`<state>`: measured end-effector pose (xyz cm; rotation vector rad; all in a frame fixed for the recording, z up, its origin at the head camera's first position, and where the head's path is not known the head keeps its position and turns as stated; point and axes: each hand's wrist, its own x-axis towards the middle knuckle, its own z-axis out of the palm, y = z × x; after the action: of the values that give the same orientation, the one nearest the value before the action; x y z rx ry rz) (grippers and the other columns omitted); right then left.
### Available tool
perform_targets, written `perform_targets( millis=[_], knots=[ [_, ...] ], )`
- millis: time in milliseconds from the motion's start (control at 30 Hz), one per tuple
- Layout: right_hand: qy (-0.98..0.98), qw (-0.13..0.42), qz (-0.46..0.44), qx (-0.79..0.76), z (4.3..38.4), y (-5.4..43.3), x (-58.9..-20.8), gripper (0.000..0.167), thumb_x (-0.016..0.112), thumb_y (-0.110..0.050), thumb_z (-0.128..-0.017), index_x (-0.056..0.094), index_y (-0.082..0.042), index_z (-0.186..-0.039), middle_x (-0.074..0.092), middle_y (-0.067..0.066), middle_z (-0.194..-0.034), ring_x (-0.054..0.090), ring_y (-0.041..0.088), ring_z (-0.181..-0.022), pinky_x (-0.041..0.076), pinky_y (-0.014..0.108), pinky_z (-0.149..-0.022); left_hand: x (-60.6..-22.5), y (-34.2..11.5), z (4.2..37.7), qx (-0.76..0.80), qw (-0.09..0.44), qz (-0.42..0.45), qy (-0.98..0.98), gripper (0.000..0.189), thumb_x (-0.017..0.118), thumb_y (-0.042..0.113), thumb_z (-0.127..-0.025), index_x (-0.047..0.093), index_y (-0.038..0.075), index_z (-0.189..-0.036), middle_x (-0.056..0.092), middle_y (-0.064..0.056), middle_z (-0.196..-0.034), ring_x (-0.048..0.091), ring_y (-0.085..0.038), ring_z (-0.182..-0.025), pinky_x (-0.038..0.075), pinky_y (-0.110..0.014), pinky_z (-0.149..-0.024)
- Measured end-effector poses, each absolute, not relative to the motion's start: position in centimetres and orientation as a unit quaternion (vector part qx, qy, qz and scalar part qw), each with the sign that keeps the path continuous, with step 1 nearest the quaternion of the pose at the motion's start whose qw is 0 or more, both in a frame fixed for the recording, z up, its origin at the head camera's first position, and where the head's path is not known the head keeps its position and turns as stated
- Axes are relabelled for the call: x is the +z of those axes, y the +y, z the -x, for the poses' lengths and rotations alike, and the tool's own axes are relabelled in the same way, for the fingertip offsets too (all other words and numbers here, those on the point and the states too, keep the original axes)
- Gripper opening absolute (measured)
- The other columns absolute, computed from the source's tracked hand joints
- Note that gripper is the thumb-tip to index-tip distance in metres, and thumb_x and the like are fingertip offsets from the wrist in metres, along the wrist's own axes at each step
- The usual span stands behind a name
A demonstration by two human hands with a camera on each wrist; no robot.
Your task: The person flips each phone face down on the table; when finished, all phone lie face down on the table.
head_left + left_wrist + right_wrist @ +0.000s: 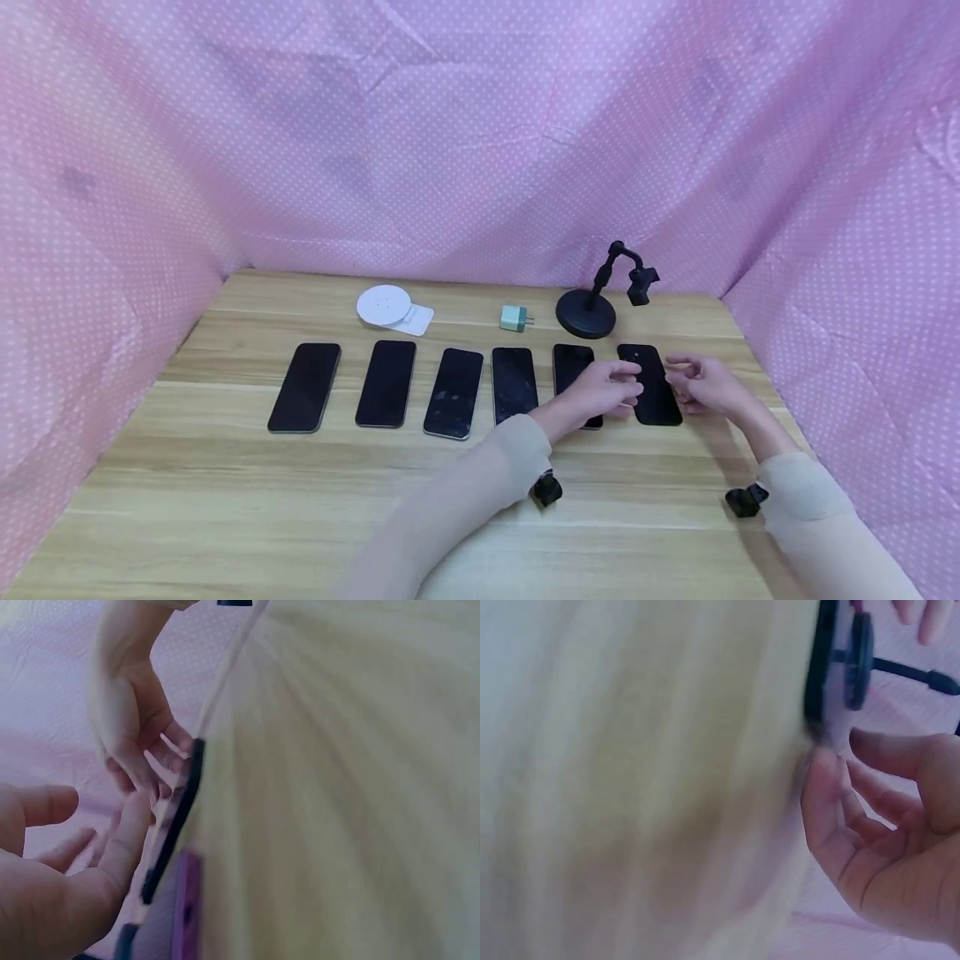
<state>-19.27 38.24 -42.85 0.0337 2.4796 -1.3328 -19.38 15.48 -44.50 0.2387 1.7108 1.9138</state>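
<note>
A dark smartphone (656, 392) lies flat at the right end of a row of phones, between the two hands. The left hand (603, 389) hovers at its left side, partly covering the neighbouring phone (572, 360); its fingers are loosely bent around nothing. The right hand (705, 385) is beside the phone's right edge, fingers slightly curved. In the right wrist view, the right hand's fingertips (826, 761) are close to the phone's edge (821, 675); contact is hard to tell. The left wrist view has both hands around the phone (176, 817), the thumb apart from the fingers.
Several more dark phones, including one at the far left (305, 387), line the wooden table (247, 508). Behind them are a white round charging pad (384, 306) with a white card (417, 320), a green plug adapter (513, 317) and a black phone stand (587, 313). Pink dotted cloth (465, 167) hangs around.
</note>
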Motion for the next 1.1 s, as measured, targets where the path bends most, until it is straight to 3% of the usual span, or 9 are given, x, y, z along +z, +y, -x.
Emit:
perform_targets(
  millis=[100, 167, 300, 467, 667, 767, 900, 1000, 1100],
  knots=[
    [0.891, 0.128, 0.014, -0.435, 19.1, 37.3, -42.1, 0.050, 0.059, -0.011, -0.103, 0.041, 0.013, -0.144, 0.060, 0.022, -0.099, 0.059, 0.017, -0.066, 0.059, 0.034, -0.055, -43.8, 13.6, 20.0, 0.710, 0.260, -0.122, 0.643, 0.032, 0.065, 0.004, -0.098, 0.066, 0.004, -0.130, 0.068, -0.009, -0.102, 0.070, -0.034, -0.090, 0.063, -0.044, -0.076],
    [0.897, 0.119, 0.032, -0.423, 18.9, 36.3, -41.7, 0.048, 0.058, -0.013, -0.104, 0.043, 0.012, -0.143, 0.061, 0.025, -0.102, 0.060, 0.020, -0.067, 0.060, 0.036, -0.056, -43.4, 12.1, 20.5, 0.696, 0.248, -0.138, 0.660, 0.030, 0.064, 0.006, -0.099, 0.067, 0.005, -0.128, 0.069, -0.014, -0.103, 0.070, -0.031, -0.083, 0.064, -0.041, -0.069],
    [0.894, 0.131, 0.056, -0.426, 18.9, 34.1, -41.5, 0.046, 0.058, -0.017, -0.105, 0.047, 0.008, -0.142, 0.061, 0.023, -0.102, 0.063, 0.024, -0.072, 0.062, 0.037, -0.059, -43.1, 9.5, 21.4, 0.654, 0.233, -0.149, 0.704, 0.030, 0.063, 0.012, -0.101, 0.064, 0.004, -0.131, 0.068, -0.022, -0.111, 0.065, -0.019, -0.071, 0.063, -0.033, -0.061],
    [0.863, 0.151, 0.075, -0.476, 19.2, 32.4, -42.3, 0.050, 0.057, -0.013, -0.105, 0.042, 0.011, -0.146, 0.061, 0.029, -0.113, 0.067, 0.030, -0.087, 0.063, 0.040, -0.069, -43.1, 7.4, 21.8, 0.620, 0.223, -0.145, 0.738, 0.032, 0.064, 0.013, -0.101, 0.063, 0.003, -0.131, 0.069, -0.018, -0.109, 0.063, -0.017, -0.070, 0.062, -0.030, -0.060],
    [0.829, 0.167, 0.078, -0.528, 19.4, 31.1, -43.0, 0.057, 0.055, -0.006, -0.105, 0.029, 0.013, -0.152, 0.045, 0.037, -0.138, 0.058, 0.038, -0.116, 0.060, 0.040, -0.086, -43.2, 6.2, 21.6, 0.598, 0.208, -0.161, 0.757, 0.032, 0.065, 0.014, -0.100, 0.064, 0.004, -0.131, 0.067, -0.007, -0.108, 0.065, -0.023, -0.086, 0.061, -0.033, -0.072],
    [0.819, 0.177, 0.072, -0.541, 19.4, 30.6, -43.1, 0.060, 0.053, -0.005, -0.105, 0.024, 0.012, -0.154, 0.039, 0.038, -0.144, 0.053, 0.041, -0.124, 0.059, 0.040, -0.089, -43.2, 6.0, 21.4, 0.584, 0.191, -0.168, 0.771, 0.035, 0.065, 0.019, -0.100, 0.063, 0.007, -0.133, 0.063, -0.008, -0.124, 0.063, -0.025, -0.108, 0.056, -0.035, -0.089],
    [0.809, 0.192, 0.070, -0.552, 19.4, 30.0, -43.0, 0.062, 0.053, -0.006, -0.105, 0.020, 0.011, -0.156, 0.035, 0.038, -0.147, 0.047, 0.046, -0.130, 0.058, 0.041, -0.092, -43.2, 5.7, 21.1, 0.589, 0.197, -0.163, 0.766, 0.041, 0.066, 0.022, -0.100, 0.059, 0.008, -0.138, 0.053, -0.013, -0.144, 0.050, -0.030, -0.133, 0.045, -0.042, -0.108],
    [0.798, 0.206, 0.068, -0.562, 19.5, 29.8, -43.1, 0.064, 0.053, -0.006, -0.105, 0.018, 0.010, -0.156, 0.033, 0.037, -0.149, 0.042, 0.047, -0.133, 0.057, 0.041, -0.094, -43.3, 5.6, 20.9, 0.601, 0.222, -0.151, 0.753, 0.046, 0.066, 0.023, -0.100, 0.055, 0.008, -0.143, 0.048, -0.013, -0.149, 0.045, -0.031, -0.138, 0.046, -0.045, -0.108],
    [0.791, 0.218, 0.065, -0.568, 19.5, 29.7, -43.1, 0.064, 0.052, -0.007, -0.106, 0.016, 0.010, -0.157, 0.031, 0.037, -0.149, 0.041, 0.046, -0.134, 0.056, 0.041, -0.095, -43.4, 5.7, 20.7, 0.613, 0.242, -0.139, 0.739, 0.049, 0.067, 0.023, -0.100, 0.053, 0.009, -0.145, 0.048, -0.017, -0.147, 0.050, -0.029, -0.130, 0.053, -0.043, -0.098]
  ],
)
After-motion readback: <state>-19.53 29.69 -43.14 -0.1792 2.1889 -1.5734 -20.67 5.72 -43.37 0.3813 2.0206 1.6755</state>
